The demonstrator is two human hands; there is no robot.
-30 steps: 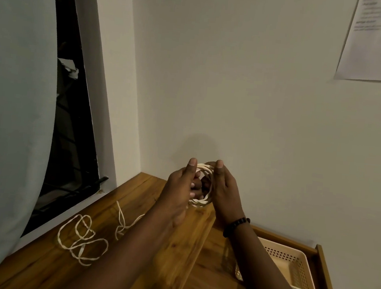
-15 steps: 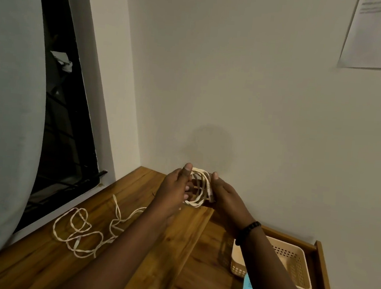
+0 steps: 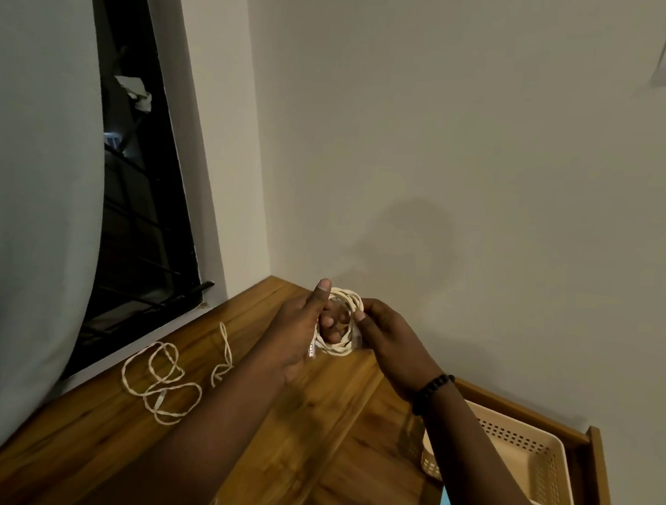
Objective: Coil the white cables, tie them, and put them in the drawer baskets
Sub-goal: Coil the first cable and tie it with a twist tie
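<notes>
While a loose cable (image 3: 162, 382) waits on the wooden desk (image 3: 306, 433), the left hand (image 3: 295, 330) and right hand (image 3: 388, 339) grip a coiled white cable (image 3: 340, 346) above it; tying appears next, then the beige basket (image 3: 522, 466).

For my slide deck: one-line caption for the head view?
Both hands, left and right, hold a coiled white cable above the wooden desk.
</notes>
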